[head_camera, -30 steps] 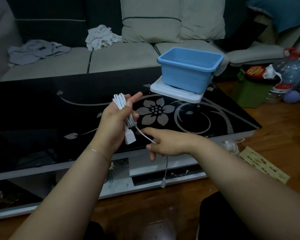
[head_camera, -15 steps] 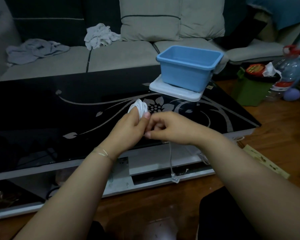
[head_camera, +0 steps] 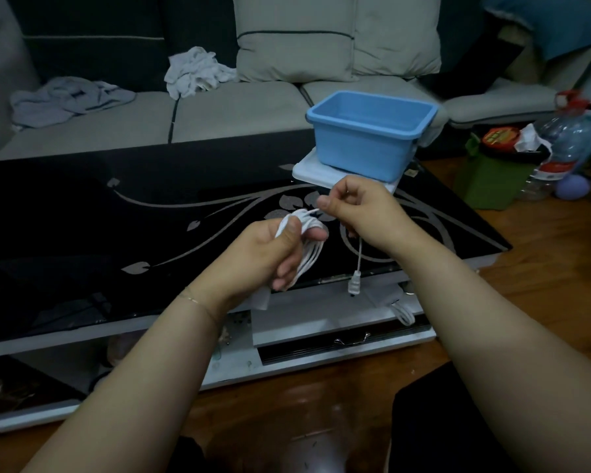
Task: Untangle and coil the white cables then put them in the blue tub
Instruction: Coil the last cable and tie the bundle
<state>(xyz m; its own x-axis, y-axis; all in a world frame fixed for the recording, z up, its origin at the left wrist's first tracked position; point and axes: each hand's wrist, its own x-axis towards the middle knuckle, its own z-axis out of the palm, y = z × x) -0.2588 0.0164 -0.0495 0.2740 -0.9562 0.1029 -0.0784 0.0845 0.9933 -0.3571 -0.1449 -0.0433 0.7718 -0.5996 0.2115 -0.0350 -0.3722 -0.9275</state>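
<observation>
My left hand (head_camera: pixel 263 256) grips a bundle of white cable (head_camera: pixel 309 247) coiled into several loops, its fingers curled round it above the black glass table (head_camera: pixel 82 216). My right hand (head_camera: pixel 359 211) pinches the cable's loose end just above the coil. From that hand a short tail hangs down, ending in a small connector (head_camera: pixel 355 287). The blue tub (head_camera: pixel 369 145) stands upright on a white lid (head_camera: pixel 304 172) at the table's far right, beyond my hands, and no cable shows inside it. Another white cable (head_camera: pixel 403 314) lies on the table's lower shelf at the right.
A grey sofa (head_camera: pixel 219 114) with cushions and crumpled cloths (head_camera: pixel 195 73) runs behind the table. On the wooden floor at the right stand a green bin (head_camera: pixel 488 182), a plastic bottle (head_camera: pixel 560 138) and a purple ball (head_camera: pixel 572 186).
My right hand has risen and moved right, pulling the cable's end up from the coil. The hanging tail is shorter. My left hand has turned so the loops hang downward.
</observation>
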